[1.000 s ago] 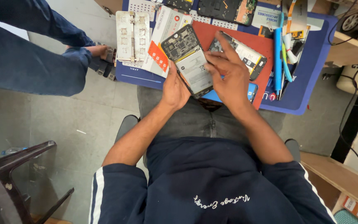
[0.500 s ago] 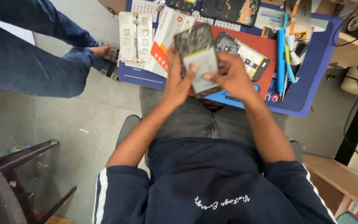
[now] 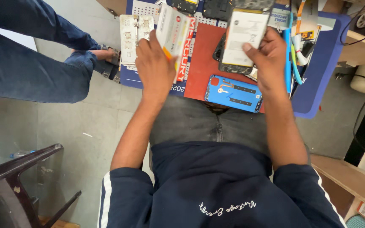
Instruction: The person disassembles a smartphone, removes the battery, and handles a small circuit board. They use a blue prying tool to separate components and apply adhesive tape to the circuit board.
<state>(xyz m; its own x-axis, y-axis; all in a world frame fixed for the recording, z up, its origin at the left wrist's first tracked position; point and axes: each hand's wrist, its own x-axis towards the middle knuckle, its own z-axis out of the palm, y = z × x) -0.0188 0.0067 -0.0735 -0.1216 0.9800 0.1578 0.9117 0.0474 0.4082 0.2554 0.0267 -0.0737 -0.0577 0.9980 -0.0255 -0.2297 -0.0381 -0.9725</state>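
Note:
My right hand (image 3: 266, 59) grips an opened phone (image 3: 243, 36), its white battery facing up, over the red work mat (image 3: 203, 59). My left hand (image 3: 155, 67) holds a white and orange packet (image 3: 172, 31) at the left of the mat. A blue phone back cover (image 3: 233, 93) lies flat at the mat's near edge, between my two forearms. The two hands are apart.
A blue table (image 3: 317, 67) carries the mat, a white parts tray (image 3: 132, 38), blue tools (image 3: 290, 50) and other phone parts (image 3: 216, 8). Another person's legs in blue jeans (image 3: 30, 63) stand at the left. A dark chair (image 3: 9, 190) is at lower left.
Both hands held the phone together before. Now my left hand has let go and taken the packet at the left, while my right hand carries the phone up and to the right.

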